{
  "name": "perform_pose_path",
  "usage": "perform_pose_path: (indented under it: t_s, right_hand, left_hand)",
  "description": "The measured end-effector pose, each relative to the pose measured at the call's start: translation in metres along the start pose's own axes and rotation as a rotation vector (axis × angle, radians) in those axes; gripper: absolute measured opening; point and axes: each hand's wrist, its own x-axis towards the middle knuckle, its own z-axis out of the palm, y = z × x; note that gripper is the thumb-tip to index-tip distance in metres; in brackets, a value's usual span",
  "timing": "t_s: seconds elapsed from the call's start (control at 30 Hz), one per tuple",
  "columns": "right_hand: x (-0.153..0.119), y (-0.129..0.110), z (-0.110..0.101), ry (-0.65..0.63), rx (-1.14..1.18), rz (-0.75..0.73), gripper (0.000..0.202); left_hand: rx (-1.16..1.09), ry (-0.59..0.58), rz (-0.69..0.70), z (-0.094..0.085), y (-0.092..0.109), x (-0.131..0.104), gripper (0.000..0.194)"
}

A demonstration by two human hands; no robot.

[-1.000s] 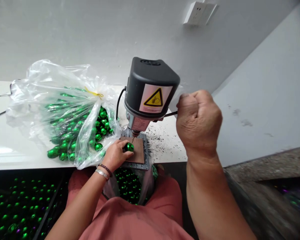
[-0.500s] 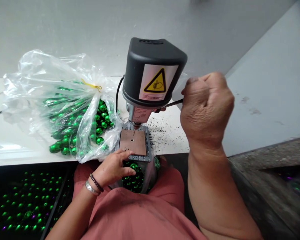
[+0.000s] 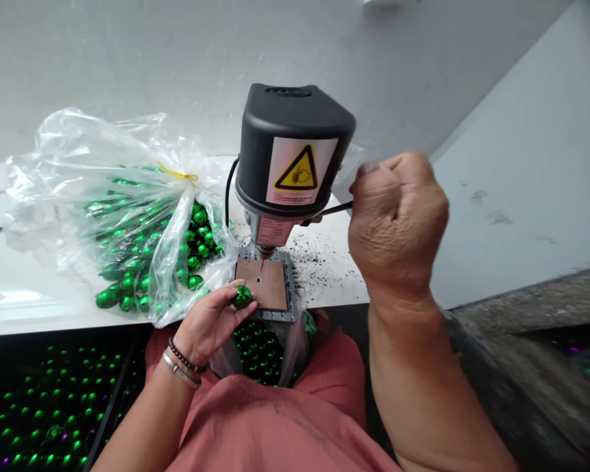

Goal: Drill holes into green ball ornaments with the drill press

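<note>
My left hand [image 3: 214, 321] holds a shiny green ball [image 3: 242, 296] between thumb and fingers, at the left front edge of a brown square plate [image 3: 270, 288]. The plate has a small dark hole and lies on a grey metal base. Above it points the thin bit of a drill press [image 3: 295, 151], whose black housing carries a yellow warning triangle. My right hand [image 3: 398, 223] is closed in a fist around the outer end of the press's lever [image 3: 337, 208], right of the housing.
On the white table [image 3: 29, 282], a clear plastic bag [image 3: 98, 177] with a yellow tie holds many green balls. Dark shavings [image 3: 314, 255] lie right of the base. More green balls [image 3: 258, 354] are in a bag between the legs, others in a dark container [image 3: 44, 406] at lower left.
A green ball now shows in my left hand, which has turned palm up and moved slightly left. My right hand stays on the lever; the whole view has shifted a little.
</note>
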Motion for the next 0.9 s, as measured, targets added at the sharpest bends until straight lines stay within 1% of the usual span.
perform_pose_path:
  t_s: [0.1, 0.23, 0.43, 0.53, 0.63, 0.7, 0.8, 0.9]
  right_hand:
    - [0.000, 0.001, 0.000, 0.005, 0.012, -0.008, 0.031]
    - [-0.001, 0.001, 0.000, 0.007, 0.027, -0.003, 0.029]
    - [-0.004, 0.000, -0.001, -0.007, 0.058, 0.015, 0.028]
    - [-0.003, -0.001, -0.003, -0.023, 0.050, 0.025, 0.028]
    - [0.004, -0.001, -0.003, -0.058, 0.028, 0.027, 0.031]
    - [0.014, -0.001, -0.001, -0.096, -0.006, 0.032, 0.033]
    - [0.031, 0.002, 0.009, -0.112, -0.025, 0.066, 0.032]
    - [0.044, 0.006, 0.021, -0.105, -0.002, 0.115, 0.028]
  left_hand:
    - [0.033, 0.001, 0.003, -0.004, -0.002, -0.001, 0.023]
    - [0.114, -0.006, 0.030, -0.008, -0.005, 0.004, 0.024]
    - [0.387, 0.074, 0.231, -0.004, -0.006, 0.022, 0.041]
    - [0.451, 0.094, 0.267, -0.002, -0.006, 0.029, 0.044]
    - [0.410, 0.093, 0.241, -0.005, -0.004, 0.030, 0.044]
    - [0.337, 0.048, 0.206, -0.008, -0.003, 0.029, 0.044]
    - [0.251, -0.013, 0.173, -0.012, 0.000, 0.026, 0.042]
    - [0.247, -0.017, 0.177, -0.014, 0.002, 0.026, 0.042]
